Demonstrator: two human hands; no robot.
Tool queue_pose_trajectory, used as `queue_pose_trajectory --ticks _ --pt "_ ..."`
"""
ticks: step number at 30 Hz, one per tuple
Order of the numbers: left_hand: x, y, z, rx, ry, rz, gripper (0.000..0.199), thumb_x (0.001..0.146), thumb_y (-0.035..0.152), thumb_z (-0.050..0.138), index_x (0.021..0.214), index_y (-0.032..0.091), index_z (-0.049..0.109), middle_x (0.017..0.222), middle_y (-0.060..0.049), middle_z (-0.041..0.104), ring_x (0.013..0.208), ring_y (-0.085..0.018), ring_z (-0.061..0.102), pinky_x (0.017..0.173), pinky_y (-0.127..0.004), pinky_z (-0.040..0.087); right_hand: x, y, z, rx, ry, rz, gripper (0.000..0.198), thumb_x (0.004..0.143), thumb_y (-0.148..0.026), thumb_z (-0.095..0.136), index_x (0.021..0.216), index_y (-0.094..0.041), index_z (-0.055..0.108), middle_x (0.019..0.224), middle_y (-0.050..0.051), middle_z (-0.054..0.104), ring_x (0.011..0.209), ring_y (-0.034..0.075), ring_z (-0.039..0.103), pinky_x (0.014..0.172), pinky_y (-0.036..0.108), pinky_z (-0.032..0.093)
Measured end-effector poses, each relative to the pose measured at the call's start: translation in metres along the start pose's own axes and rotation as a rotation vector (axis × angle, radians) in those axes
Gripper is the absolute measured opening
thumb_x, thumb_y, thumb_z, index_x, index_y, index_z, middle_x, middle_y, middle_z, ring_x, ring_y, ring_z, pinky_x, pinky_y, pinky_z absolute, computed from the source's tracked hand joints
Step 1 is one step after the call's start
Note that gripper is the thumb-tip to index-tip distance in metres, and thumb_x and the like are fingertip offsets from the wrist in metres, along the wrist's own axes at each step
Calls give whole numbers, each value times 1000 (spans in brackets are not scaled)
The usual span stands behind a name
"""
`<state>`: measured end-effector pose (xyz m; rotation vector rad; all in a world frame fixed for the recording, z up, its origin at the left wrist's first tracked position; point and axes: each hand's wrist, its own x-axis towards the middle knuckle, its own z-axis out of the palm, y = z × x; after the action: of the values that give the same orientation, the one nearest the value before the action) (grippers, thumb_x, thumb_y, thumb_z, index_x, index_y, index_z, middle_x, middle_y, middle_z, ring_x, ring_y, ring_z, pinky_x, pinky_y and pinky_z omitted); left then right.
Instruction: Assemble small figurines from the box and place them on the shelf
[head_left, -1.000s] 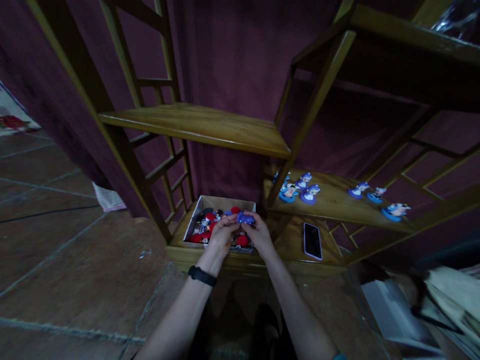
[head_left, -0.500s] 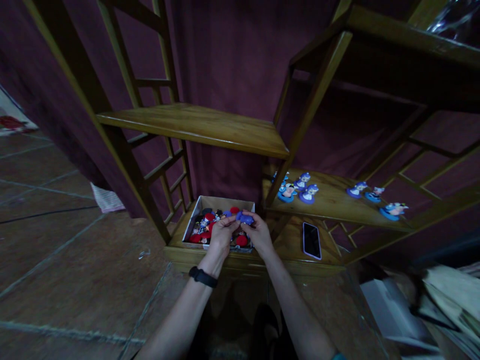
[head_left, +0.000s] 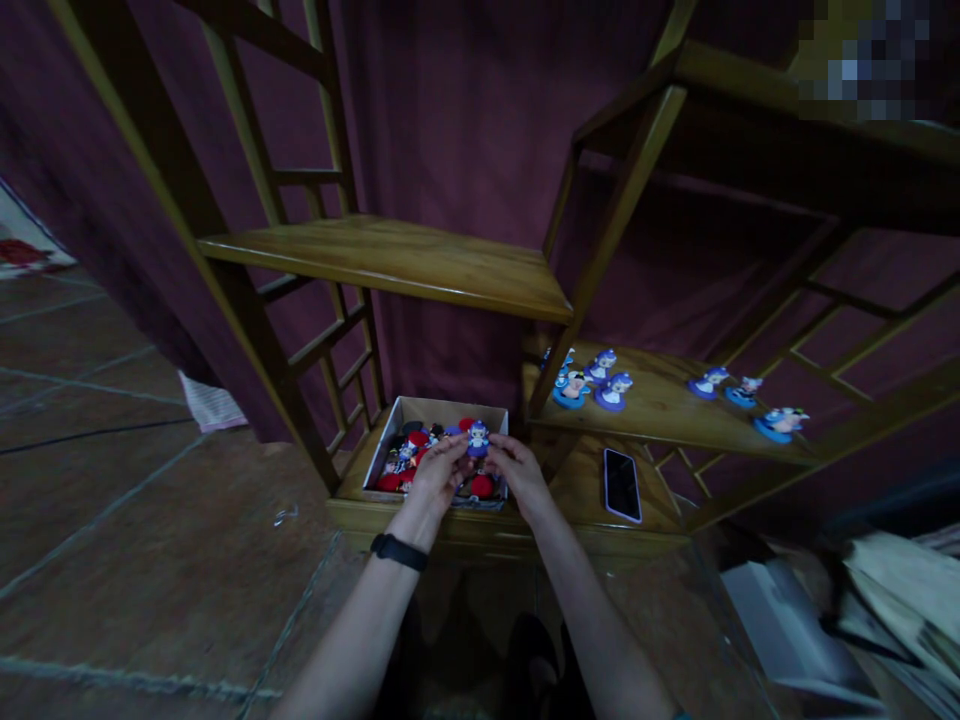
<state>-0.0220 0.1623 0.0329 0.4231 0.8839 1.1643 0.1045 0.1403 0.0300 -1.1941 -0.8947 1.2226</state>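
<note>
Between my two hands, above the box, a small purple and white figurine point(head_left: 478, 440) stands upright, facing me. My left hand point(head_left: 441, 468) grips it from the left, and the fingers of my right hand point(head_left: 517, 470) pinch it from the right. Below lies an open cardboard box point(head_left: 373, 470) filled with figurines in red, black, blue and white; my hands cover part of its contents. Several figurines on round bases stand on the shelf at the right, among them a purple one point(head_left: 615, 391) and a pink one on a blue base point(head_left: 781, 424).
The wooden shelf unit point(head_left: 390, 262) has a board above the box and an upright post point(head_left: 600, 270) right of it. A phone point(head_left: 622, 486) lies on the lower board. On the floor at the right are a pale box point(head_left: 787, 620) and a cream cloth-like item point(head_left: 911, 580).
The purple figurine has turned from lying sideways to upright, its front now towards me. Both hands stay over the box, and the view has shifted slightly.
</note>
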Motion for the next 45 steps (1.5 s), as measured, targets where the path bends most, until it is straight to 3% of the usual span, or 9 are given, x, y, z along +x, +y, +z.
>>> queue_pose_trajectory --ticks 4,8,20,26,34,39,45 --pt "0 -2 0 34 10 35 11 63 12 71 72 12 65 60 -2 63 50 -9 57 51 -20 46 1 2 0 -19 42 13 32 59 -37 68 84 -18 65 66 -2 63 55 11 57 59 27 50" --pt "-1 -10 2 102 28 104 17 58 18 74 70 12 64 57 0 62 48 -9 55 49 -20 44 3 3 0 -3 74 27 27 57 -36 69 76 -18 63 65 -2 62 57 12 58 58 27 51" --pt "1 -21 8 159 48 123 22 55 24 76 66 11 61 51 1 59 42 -9 53 42 -19 42 2 9 0 75 151 48 23 53 -34 69 65 -16 60 58 -2 59 53 13 57 53 27 50" --pt "0 -19 7 79 53 52 13 62 15 71 67 12 60 53 1 58 45 -10 55 46 -21 46 2 8 -1 96 131 63 26 53 -36 70 68 -16 62 58 -1 60 52 13 57 54 28 50" --pt "-1 -8 2 -2 -74 -54 16 65 3 66 77 12 61 66 -4 64 59 -11 61 60 -22 51 3 5 -4 121 92 68 29 55 -37 71 76 -17 65 67 1 65 60 14 59 57 27 50" --pt "-3 -12 4 82 -103 24 41 54 1 74 92 14 63 74 -4 67 65 -12 62 64 -22 49 0 3 -2 121 48 24 25 55 -35 71 72 -17 66 74 2 66 66 15 60 63 29 50" --pt "-2 -14 6 229 -141 140 40 49 12 77 88 14 67 69 -1 66 59 -10 58 59 -20 45 1 -2 -2 -26 79 -44 23 59 -31 67 78 -18 66 76 0 66 70 15 59 67 28 48"
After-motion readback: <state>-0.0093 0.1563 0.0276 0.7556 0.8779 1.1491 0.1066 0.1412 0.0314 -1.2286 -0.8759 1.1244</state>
